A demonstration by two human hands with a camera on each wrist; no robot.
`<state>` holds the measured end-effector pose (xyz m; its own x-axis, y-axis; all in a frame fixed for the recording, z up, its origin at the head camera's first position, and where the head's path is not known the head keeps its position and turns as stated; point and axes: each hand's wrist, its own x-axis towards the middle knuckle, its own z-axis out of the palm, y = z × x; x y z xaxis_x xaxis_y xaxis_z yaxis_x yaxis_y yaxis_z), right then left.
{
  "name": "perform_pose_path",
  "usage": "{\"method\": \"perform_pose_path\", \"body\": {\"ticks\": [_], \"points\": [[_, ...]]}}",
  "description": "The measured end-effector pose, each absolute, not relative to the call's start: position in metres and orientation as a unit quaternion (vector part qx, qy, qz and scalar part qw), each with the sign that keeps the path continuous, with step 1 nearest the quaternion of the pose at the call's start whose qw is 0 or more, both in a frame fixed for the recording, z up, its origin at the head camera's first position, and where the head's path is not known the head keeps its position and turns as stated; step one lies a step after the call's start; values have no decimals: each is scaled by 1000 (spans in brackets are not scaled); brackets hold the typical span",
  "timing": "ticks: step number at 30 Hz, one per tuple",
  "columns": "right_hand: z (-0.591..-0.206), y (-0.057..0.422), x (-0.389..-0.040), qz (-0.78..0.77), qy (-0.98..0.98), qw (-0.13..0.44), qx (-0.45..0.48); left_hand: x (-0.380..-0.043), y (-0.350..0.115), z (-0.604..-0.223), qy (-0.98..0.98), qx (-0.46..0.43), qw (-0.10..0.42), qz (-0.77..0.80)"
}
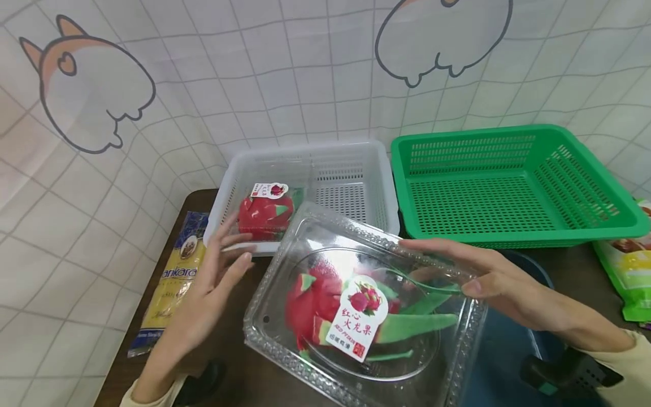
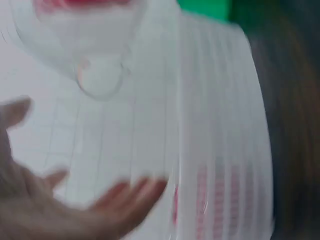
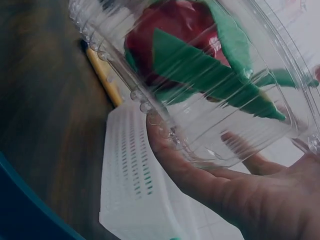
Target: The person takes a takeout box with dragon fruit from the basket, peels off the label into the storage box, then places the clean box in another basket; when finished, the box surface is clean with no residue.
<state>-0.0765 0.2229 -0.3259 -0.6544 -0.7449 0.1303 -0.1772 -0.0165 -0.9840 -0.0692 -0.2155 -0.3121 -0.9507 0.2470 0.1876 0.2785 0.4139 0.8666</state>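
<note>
My right hand (image 1: 500,277) grips the right end of a clear plastic clamshell box (image 1: 325,237), thumb on one side and fingers on the other. Tilted in the air, the box contains a red dragon fruit (image 1: 315,302) with green scales and a white label (image 1: 358,316). The right wrist view also shows this box (image 3: 205,135) held by its end. My left hand (image 1: 205,294) hovers beside the box's left side, fingers spread and holding nothing. Behind it, a second boxed dragon fruit (image 1: 267,215) sits in the left part of a white basket (image 1: 351,148). The left wrist view is blurred.
A green basket (image 1: 513,234) stands right of the white one, against the tiled-pattern backdrop. A yellow-and-blue packet (image 1: 170,282) lies at the table's left edge. At the lower right is a dark blue bin (image 1: 500,356), with a green-edged packet (image 1: 628,271) at far right.
</note>
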Motion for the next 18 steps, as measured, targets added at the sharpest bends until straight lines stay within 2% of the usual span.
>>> {"method": "perform_pose_path", "body": {"ticks": [3,6,18], "points": [[-322,221,-72,-627,648,238,-361,-59,-208,-312,-779,-238,-68,-576],[-316,217,-69,-619,648,249,-367,-53,-206,-318,-746,-281,-112,-594],[-328,217,-72,-616,651,276,-346,-49,-196,-336,-687,-281,-197,-641]]}}
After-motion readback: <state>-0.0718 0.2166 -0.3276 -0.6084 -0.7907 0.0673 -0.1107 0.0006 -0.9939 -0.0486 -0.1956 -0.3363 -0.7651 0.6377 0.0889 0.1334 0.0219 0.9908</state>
